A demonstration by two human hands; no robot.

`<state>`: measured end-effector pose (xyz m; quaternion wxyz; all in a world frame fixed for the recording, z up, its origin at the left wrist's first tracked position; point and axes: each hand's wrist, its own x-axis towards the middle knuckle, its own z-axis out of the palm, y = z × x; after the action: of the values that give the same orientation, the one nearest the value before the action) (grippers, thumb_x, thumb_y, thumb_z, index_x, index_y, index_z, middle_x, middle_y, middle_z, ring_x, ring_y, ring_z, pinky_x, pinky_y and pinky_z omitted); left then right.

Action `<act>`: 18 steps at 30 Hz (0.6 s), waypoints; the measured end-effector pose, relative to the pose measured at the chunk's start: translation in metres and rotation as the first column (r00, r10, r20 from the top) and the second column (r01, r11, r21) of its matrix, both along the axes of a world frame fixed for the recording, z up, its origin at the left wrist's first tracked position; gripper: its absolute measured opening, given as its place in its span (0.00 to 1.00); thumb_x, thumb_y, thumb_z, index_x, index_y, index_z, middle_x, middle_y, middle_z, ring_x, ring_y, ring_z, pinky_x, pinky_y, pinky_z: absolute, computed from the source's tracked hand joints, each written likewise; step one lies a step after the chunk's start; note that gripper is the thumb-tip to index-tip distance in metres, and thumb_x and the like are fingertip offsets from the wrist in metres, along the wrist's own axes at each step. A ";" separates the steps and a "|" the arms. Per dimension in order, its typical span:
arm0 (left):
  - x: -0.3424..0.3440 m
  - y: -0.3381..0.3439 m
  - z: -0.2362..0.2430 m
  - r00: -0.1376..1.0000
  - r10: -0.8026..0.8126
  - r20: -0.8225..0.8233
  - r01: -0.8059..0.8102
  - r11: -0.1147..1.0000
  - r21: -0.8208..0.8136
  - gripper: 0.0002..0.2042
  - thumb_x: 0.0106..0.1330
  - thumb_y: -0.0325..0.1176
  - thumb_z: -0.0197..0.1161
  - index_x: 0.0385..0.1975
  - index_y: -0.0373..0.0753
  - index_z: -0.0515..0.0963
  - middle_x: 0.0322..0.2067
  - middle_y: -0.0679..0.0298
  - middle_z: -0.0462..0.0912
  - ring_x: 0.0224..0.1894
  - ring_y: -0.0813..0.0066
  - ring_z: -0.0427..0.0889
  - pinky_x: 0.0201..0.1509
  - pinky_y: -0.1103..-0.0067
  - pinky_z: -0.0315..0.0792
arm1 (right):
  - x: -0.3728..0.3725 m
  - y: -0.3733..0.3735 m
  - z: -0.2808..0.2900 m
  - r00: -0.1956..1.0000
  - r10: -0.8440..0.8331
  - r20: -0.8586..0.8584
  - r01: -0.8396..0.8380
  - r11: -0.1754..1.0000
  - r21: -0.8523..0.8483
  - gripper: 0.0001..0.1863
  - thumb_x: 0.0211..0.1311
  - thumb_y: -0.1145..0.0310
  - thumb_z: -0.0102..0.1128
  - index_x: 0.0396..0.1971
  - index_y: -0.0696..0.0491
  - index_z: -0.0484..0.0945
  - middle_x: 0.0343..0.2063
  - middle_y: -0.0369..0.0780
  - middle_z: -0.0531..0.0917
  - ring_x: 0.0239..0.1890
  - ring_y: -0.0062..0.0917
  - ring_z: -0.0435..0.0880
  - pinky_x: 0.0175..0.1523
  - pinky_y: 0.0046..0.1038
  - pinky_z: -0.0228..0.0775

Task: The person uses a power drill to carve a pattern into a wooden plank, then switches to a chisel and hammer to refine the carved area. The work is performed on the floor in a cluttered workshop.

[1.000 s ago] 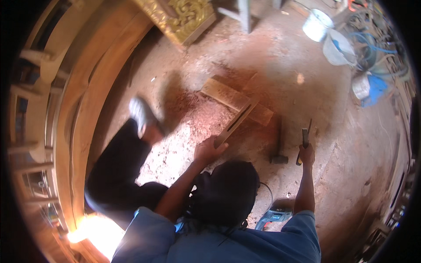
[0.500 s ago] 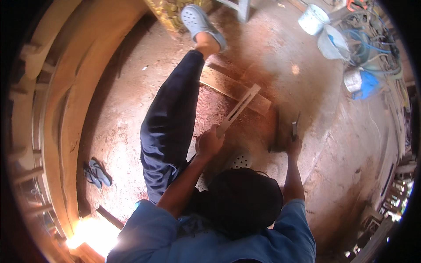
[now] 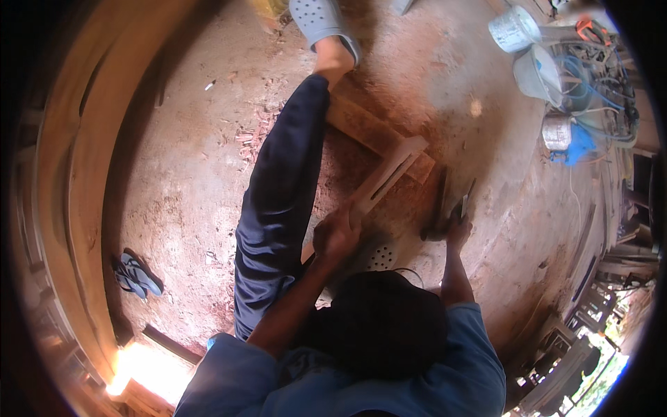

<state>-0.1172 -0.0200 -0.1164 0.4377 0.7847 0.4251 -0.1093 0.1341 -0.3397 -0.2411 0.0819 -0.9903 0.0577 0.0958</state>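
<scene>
My left hand is closed round the near end of a slotted wooden piece, which slants away to the right. A long slot runs through it, and its far end overlaps a thick wooden board on the ground. To the right, my right hand is closed on a slim tool with a narrow pointed end, perhaps a chisel; its grip is mostly hidden by the fingers. Just left of that hand lies a dark hammer-like tool with a long handle.
My outstretched leg ends in a grey clog; another clog shows below the wooden piece. Flip-flops lie at left beside long timber. Buckets, hoses and a blue bag crowd the upper right. Wood chips litter the floor.
The slotted wooden piece has turned a little in my left hand, showing more of its side. My right hand remains by the dark tool. The whole view has shifted slightly.
</scene>
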 end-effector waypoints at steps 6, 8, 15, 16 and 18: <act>0.002 -0.002 -0.001 0.999 -0.030 -0.038 0.032 0.998 0.046 0.26 0.65 0.40 0.66 0.63 0.41 0.73 0.45 0.48 0.85 0.48 0.47 0.85 0.54 0.56 0.78 | -0.001 -0.006 -0.002 0.998 0.043 0.050 -0.045 0.998 0.037 0.35 0.67 0.46 0.61 0.68 0.51 0.71 0.56 0.56 0.79 0.59 0.54 0.78 0.63 0.49 0.71; 0.003 -0.003 -0.002 0.998 -0.022 0.063 0.016 0.996 0.093 0.26 0.65 0.41 0.66 0.62 0.41 0.73 0.44 0.49 0.86 0.48 0.47 0.85 0.52 0.56 0.78 | -0.002 -0.009 -0.004 0.990 0.101 0.094 -0.105 0.994 0.038 0.34 0.68 0.47 0.61 0.66 0.53 0.73 0.54 0.58 0.80 0.57 0.54 0.80 0.61 0.49 0.71; 0.008 -0.009 -0.001 1.000 -0.007 -0.007 0.008 0.979 0.203 0.27 0.63 0.45 0.68 0.62 0.44 0.77 0.42 0.46 0.87 0.45 0.46 0.87 0.52 0.58 0.80 | -0.004 -0.013 -0.006 0.988 0.089 0.123 -0.102 0.989 0.110 0.30 0.70 0.49 0.61 0.63 0.54 0.76 0.45 0.54 0.82 0.51 0.54 0.81 0.54 0.49 0.73; 0.009 -0.011 0.000 1.000 0.001 -0.025 0.004 0.978 0.208 0.28 0.63 0.46 0.69 0.62 0.43 0.77 0.42 0.45 0.88 0.44 0.45 0.87 0.51 0.57 0.80 | -0.005 -0.014 -0.006 0.990 0.093 0.102 -0.103 0.989 0.103 0.29 0.70 0.50 0.62 0.63 0.54 0.76 0.46 0.54 0.81 0.51 0.54 0.81 0.53 0.49 0.73; 0.010 -0.013 0.000 0.997 -0.005 -0.071 0.022 0.972 0.233 0.29 0.63 0.49 0.69 0.62 0.43 0.78 0.42 0.45 0.88 0.44 0.45 0.88 0.52 0.57 0.80 | -0.008 -0.017 -0.006 0.988 0.114 0.107 -0.127 0.984 0.123 0.30 0.69 0.52 0.63 0.62 0.58 0.75 0.48 0.56 0.80 0.52 0.55 0.81 0.55 0.49 0.73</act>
<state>-0.1072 -0.0329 -0.1160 0.3264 0.8294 0.4447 -0.0887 0.1258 -0.3563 -0.2470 0.1426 -0.9882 -0.0130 0.0549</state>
